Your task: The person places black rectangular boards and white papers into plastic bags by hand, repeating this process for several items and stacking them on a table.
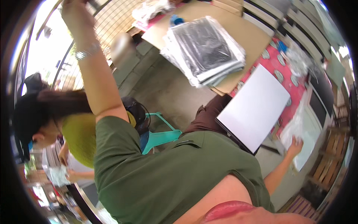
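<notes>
Head view: right hand (pixel 294 146) lies flat, fingers spread, on a clear bag (pixel 302 138); left hand (pixel 76 16) raised, grip unclear.

bright daylight glares in at upper left; fisheye bends the edges, dark rim, slight blur.
</notes>
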Available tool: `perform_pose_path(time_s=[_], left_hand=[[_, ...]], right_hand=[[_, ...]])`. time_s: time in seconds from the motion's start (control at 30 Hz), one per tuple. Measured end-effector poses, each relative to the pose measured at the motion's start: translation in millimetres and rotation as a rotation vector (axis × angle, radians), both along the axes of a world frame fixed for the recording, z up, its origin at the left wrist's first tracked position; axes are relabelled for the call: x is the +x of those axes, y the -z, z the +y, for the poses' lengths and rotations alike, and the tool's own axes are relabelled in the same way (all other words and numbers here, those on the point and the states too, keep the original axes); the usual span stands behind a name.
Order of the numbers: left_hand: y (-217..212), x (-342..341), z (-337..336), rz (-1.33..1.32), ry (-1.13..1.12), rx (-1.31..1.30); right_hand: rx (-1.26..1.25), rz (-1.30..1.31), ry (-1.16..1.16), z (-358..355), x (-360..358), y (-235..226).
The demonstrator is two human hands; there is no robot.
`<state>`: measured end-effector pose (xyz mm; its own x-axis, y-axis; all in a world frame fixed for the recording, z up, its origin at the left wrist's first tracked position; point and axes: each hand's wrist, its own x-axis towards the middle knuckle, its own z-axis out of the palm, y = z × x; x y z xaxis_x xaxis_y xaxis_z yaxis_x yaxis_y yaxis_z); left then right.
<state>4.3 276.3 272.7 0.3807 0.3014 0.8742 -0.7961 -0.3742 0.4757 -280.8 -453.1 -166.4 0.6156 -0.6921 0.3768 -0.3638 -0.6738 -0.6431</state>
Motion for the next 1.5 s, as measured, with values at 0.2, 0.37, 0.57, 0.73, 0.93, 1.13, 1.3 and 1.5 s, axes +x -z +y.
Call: perform_pose_path(time_s=[0.2, 0.37, 0.57, 0.73, 0.93, 1.13, 1.3, 1.5], left_hand=[[221, 3, -237, 0.727, 0.728, 0.414], [307, -73, -372, 0.830, 1.228, 0.824], [314, -114, -455, 0.617, 1.377, 0.950], [322, -118, -462, 0.540, 1.327, 1.035], [334, -127, -472, 0.372, 1.290, 0.863], [313, -136, -442, 0.932, 1.516, 0.727], [298, -130, -411, 1.241, 1.337, 0.327], [304, -111, -372, 1.117, 1.452, -0.140]], right_hand=[[-0.349, 0.007, -0.045, -4, -4, -15], [-0.308, 0.038, -0.182, 16, -5, -11], [0.050, 0.198, -0.177, 51, 11, -70], [-0.180, 0.219, -0.235, 55, -10, -58], [-0.421, 0.135, -0.525, 110, 9, -90], [0.193, -0.073, -0.505, 175, 21, -147], [0.540, -0.026, -0.427, 186, 40, -165], [0.753, 0.110, -0.525, 191, 63, -163]])
